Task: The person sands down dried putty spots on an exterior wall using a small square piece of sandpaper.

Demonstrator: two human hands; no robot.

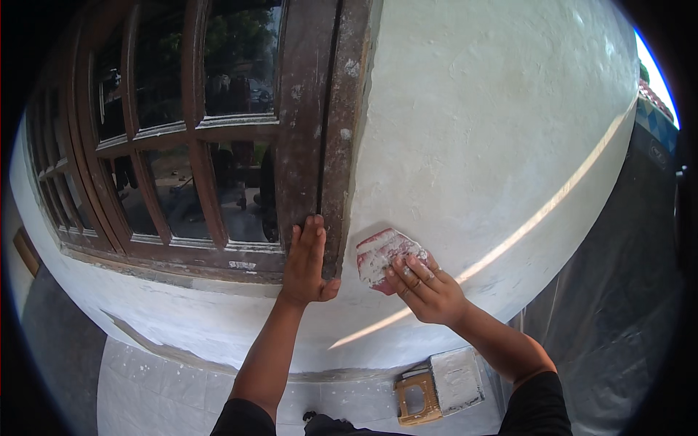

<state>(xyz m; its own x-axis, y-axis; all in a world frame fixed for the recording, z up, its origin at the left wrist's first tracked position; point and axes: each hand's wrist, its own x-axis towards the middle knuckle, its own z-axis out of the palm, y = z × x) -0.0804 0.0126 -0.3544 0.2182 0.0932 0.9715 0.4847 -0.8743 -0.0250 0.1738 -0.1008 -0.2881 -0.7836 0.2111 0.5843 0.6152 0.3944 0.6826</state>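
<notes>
My right hand [428,286] presses a piece of reddish sandpaper [381,253], thickly coated with white dust, flat against the pale plastered wall [463,136]. My left hand [308,261] rests with its palm and fingers on the lower right corner of the brown wooden window frame [305,136], its fingers pointing up and its thumb out to the right. It holds nothing. White dust marks my right fingers. The frame has white smears, and its glass panes [242,60] reflect trees and dark shapes.
Below the wall, a tan plastic stool [417,400] stands on the grey tiled floor [158,392], beside a board or tray with a white coating [457,381]. Dark sheeting [600,327] covers the right side. A strip of sunlight crosses the wall.
</notes>
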